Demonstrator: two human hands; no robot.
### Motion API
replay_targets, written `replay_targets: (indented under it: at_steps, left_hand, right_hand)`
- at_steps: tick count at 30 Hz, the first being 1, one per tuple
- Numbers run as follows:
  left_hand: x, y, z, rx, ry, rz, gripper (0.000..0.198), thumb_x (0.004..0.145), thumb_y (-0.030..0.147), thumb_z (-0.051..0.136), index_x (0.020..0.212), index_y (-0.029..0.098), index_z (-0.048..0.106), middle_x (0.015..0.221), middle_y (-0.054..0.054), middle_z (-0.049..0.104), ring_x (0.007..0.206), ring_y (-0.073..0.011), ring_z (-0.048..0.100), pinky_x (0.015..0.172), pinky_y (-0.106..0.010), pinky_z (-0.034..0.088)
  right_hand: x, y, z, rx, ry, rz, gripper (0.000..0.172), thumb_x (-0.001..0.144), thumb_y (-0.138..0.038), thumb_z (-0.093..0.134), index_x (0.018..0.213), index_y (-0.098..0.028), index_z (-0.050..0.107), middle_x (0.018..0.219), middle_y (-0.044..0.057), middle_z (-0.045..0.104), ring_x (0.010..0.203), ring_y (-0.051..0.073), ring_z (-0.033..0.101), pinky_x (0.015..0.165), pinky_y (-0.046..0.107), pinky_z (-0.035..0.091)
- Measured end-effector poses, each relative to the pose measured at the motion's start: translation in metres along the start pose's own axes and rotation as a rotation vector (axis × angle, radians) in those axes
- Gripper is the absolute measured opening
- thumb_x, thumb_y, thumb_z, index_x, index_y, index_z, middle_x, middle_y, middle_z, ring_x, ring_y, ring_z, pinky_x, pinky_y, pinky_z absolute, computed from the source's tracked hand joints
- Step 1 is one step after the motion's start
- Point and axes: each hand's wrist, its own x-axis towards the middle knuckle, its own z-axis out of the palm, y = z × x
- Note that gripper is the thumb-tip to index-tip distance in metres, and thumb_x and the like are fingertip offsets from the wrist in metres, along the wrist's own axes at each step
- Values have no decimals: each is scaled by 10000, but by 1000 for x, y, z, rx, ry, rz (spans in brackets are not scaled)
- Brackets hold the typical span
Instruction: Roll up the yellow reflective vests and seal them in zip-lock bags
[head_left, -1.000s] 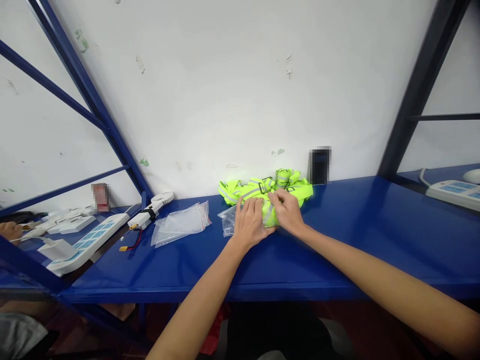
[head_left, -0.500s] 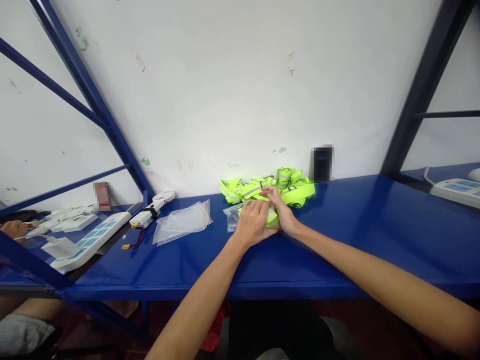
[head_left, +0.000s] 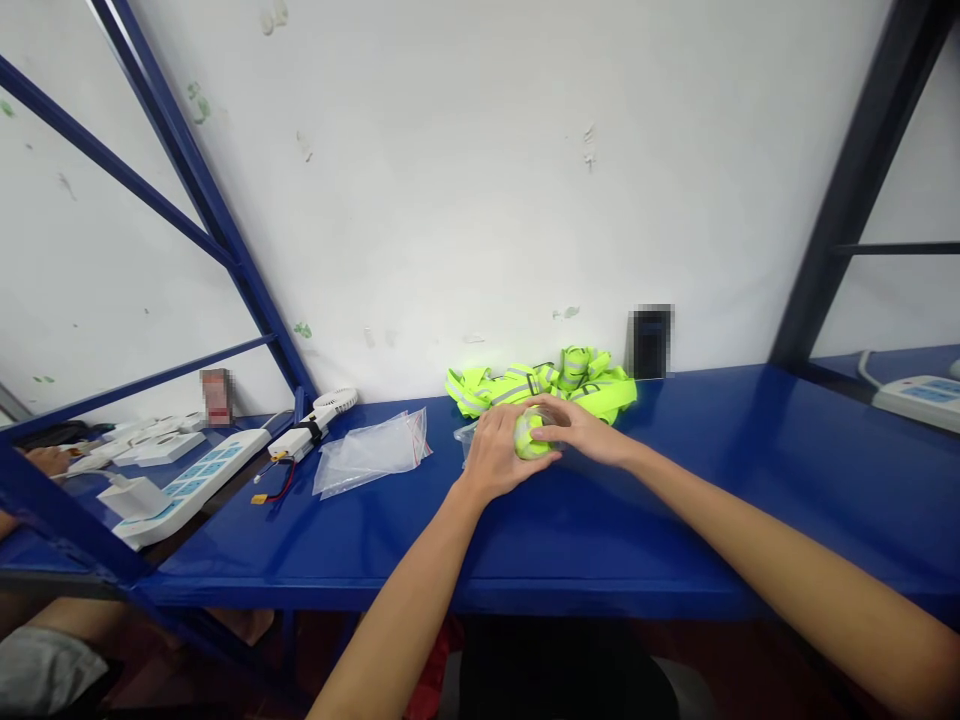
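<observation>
A rolled-up fluorescent yellow reflective strap [head_left: 528, 440] lies between my hands above the blue table. My left hand [head_left: 493, 452] is wrapped round its left side. From the right, my right hand [head_left: 583, 430] grips it, with the fingers behind and the thumb across the front. Part of a clear plastic bag [head_left: 466, 438] shows left of my left hand; how far it covers the roll is hard to see. Just behind my hands is a heap of loose yellow reflective straps [head_left: 510, 384], with another roll [head_left: 574, 367] on it.
Clear zip bags [head_left: 370, 455] lie left of my hands. Beyond them are a white handheld fan [head_left: 334, 401], a white pack with wires [head_left: 294, 440] and a power strip [head_left: 196, 482]. A blurred dark object [head_left: 649, 343] leans on the wall. At far left shows another person's hand [head_left: 46, 461].
My right hand has turned from lying flat along the roll to curling round it, thumb in front. More of the roll's end now shows. The view has shifted slightly.
</observation>
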Motion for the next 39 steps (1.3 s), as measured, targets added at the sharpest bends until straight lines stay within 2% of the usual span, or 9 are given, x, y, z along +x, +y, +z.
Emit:
replay_targets:
  at_steps: [5,9,16,20,25,31,34,36,39]
  left_hand:
    - [2,-1,-1,37,-20,-8,595,772,576,652,1205,204,487,1129,-107,623,1083,-268,578,929,-426,458]
    - [3,1,0,120,-70,64,566,786,566,633,1187,187,506,1130,-116,632,1085,-275,573,939,-430,446]
    - [8,14,1,223,-142,231,422,875,466,525,1181,177,546,1138,-118,655,1053,-258,605,907,-404,451]
    - [7,18,-3,165,-147,263,585,827,578,522,1249,173,520,1224,-133,629,1107,-270,586,965,-426,422]
    - [7,24,-3,96,-53,221,628,838,627,425,1261,170,510,1207,-139,626,1099,-277,583,974,-440,409]
    - [14,20,-8,-4,175,-3,433,947,427,249,1168,181,527,1108,-120,645,1063,-233,586,931,-400,436]
    - [17,10,-21,32,275,-75,335,947,358,293,1052,186,561,1017,-99,659,1008,-220,598,933,-397,430]
    - [20,4,-29,89,203,-82,259,930,323,371,996,196,587,999,-81,668,1017,-220,598,963,-399,411]
    - [23,-2,-35,116,-25,-77,260,923,319,426,1077,210,605,1094,-72,669,1087,-224,585,971,-389,415]
  right_hand:
    - [6,14,4,-84,150,-1,354,726,-413,716,974,-176,630,911,26,634,867,194,581,809,328,452]
    - [7,21,7,-183,273,95,274,697,-383,690,677,-176,511,608,-52,453,588,114,425,570,259,361]
    - [6,28,11,-189,316,36,71,625,-182,506,596,-185,441,566,-52,437,551,100,385,514,231,318]
    - [5,29,10,-184,203,-44,105,693,-198,499,677,-152,592,665,-2,605,622,146,517,589,262,425]
    - [4,27,17,-155,174,-122,138,761,-259,574,785,-152,657,824,37,684,764,194,602,708,299,485]
    - [4,30,20,-96,147,4,96,731,-249,624,772,-167,597,705,-1,631,668,165,582,639,281,493]
    - [5,35,15,-4,179,97,143,716,-219,611,850,-169,619,716,-1,647,612,154,596,580,270,501]
    - [6,38,13,44,188,174,131,719,-221,599,837,-169,622,661,-5,637,525,145,581,499,260,486]
    - [6,38,11,119,191,261,108,743,-277,613,770,-172,612,610,-5,623,450,138,556,433,261,468]
